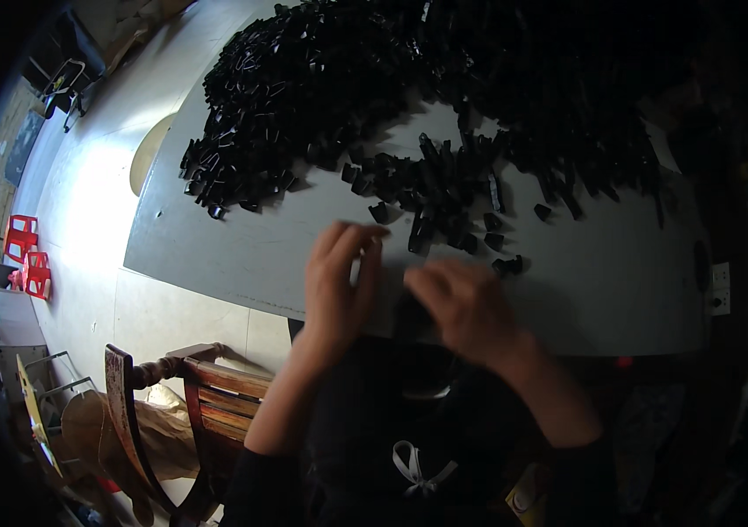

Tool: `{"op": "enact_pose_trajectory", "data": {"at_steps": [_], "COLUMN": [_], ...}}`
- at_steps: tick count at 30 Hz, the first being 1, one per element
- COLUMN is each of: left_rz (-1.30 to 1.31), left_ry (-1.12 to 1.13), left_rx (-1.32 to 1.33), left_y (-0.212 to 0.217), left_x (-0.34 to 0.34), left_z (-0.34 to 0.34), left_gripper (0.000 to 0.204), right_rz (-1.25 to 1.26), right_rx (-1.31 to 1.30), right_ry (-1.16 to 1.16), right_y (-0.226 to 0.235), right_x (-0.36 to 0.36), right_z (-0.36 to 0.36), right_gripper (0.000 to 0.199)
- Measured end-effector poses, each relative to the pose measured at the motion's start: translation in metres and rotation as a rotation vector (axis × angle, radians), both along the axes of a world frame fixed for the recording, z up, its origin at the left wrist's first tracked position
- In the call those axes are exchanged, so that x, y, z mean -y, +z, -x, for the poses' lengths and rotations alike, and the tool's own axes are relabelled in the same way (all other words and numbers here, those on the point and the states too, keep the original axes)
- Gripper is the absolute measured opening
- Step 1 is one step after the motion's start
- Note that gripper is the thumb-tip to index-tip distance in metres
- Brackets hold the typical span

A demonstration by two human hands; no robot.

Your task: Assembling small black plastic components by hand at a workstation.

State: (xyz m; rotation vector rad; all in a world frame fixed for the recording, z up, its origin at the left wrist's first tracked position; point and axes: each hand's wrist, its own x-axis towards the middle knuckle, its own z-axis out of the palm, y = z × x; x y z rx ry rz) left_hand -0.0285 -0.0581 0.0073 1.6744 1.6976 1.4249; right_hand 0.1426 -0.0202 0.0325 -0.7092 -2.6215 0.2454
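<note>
My left hand [339, 279] is raised above the near edge of the grey table [216, 250], its thumb and fingertips drawn together in a pinch. A dark spot shows at those fingertips, too small to name. Close by on the right, my right hand [471, 307] has its fingers curled together, slightly smeared by motion; whatever they hold is hidden. Just beyond both hands lies a loose scatter of small black pieces [444, 189], some short and blocky, others long and narrow. One blocky black piece [379, 212] rests near my left fingertips.
A large heap of shiny black pieces [304, 88] covers the far left of the table; another dark pile [567, 114] spreads at the far right. A wooden chair [225, 400] stands at the near left. Red stools [21, 237] are on the floor farther left.
</note>
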Motion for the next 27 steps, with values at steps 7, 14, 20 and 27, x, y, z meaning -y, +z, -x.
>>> {"op": "enact_pose_trajectory", "data": {"at_steps": [7,14,20,27], "left_rz": [0.120,0.122,0.066,0.021], "left_ry": [0.070,0.037,0.013,-0.043], "left_rx": [-0.515,-0.480,-0.419,-0.444], "left_y": [-0.006,-0.007,-0.013,-0.007], "left_x": [-0.036,-0.021,-0.009,0.011], "left_z": [0.006,0.009,0.008,0.002], "left_gripper": [0.012,0.013,0.014,0.013], "right_rz": [-0.238,0.446,0.839,1.060], "right_rx": [0.380,-0.530,-0.927,-0.831], "right_ry": [-0.043,-0.226,-0.414,-0.515], "right_y": [-0.008,0.003,0.019,0.018], "right_x": [-0.057,-0.071,-0.065,-0.017], "right_z": [0.017,0.013,-0.013,-0.048], "right_gripper": [0.022,0.020,0.016,0.016]}}
